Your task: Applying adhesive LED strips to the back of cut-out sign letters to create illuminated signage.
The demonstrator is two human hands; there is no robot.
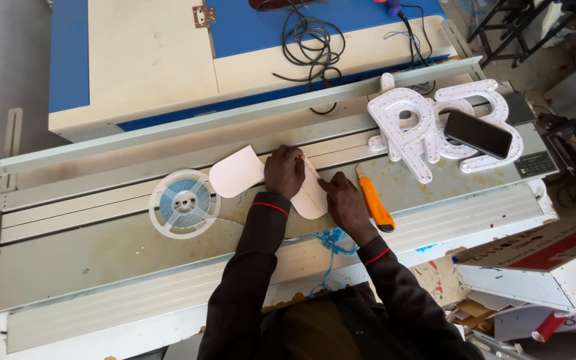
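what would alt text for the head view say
Seen from above, a person's left hand presses a white cut-out shape onto a grey workbench while the right hand touches its edge. An orange utility knife lies beside it, with a reel and white letters under a phone.

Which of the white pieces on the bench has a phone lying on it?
The rightmost studded white letter shape, at the bench's far right, carries the black phone. The plain flat white piece under the hands bears no phone.
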